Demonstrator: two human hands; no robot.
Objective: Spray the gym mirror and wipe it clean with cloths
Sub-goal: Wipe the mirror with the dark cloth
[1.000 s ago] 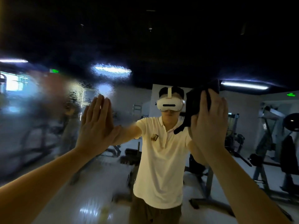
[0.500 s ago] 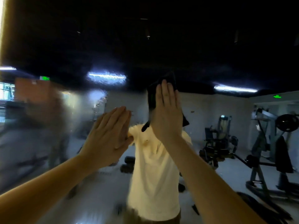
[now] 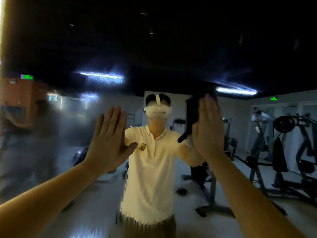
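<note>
1. Two bare forearms reach up and away from the bottom corners, the left one slanting in from the lower left, the right one from the lower right.
2. The left hand point(image 3: 109, 143) lies flat, palm forward, against the glass: fingers straight, close together and pointing up, thumb spread out to the right. It holds nothing.
3. The right hand point(image 3: 207, 131) is raised a little higher, also flat, with straight fingers pointing up. Nothing is curled or pinched; the palm presses the cloth onto the glass.
4. The dark, limp wiping cloth point(image 3: 191, 110) sits between the right palm and the glass, showing along the hand's left edge and above the fingertips. Its long axis runs roughly upright, and a narrow tail points down and left below the heel of the hand.
5. The large wall mirror point(image 3: 51, 138) fills the view, hazy and smeared on its left part, sharper on the right.
6. Reflected in it are a person in a pale polo shirt point(image 3: 151, 177) and white headset point(image 3: 157, 112), black gym machines point(image 3: 288, 152) at right, and ceiling light strips point(image 3: 101, 76).
</note>
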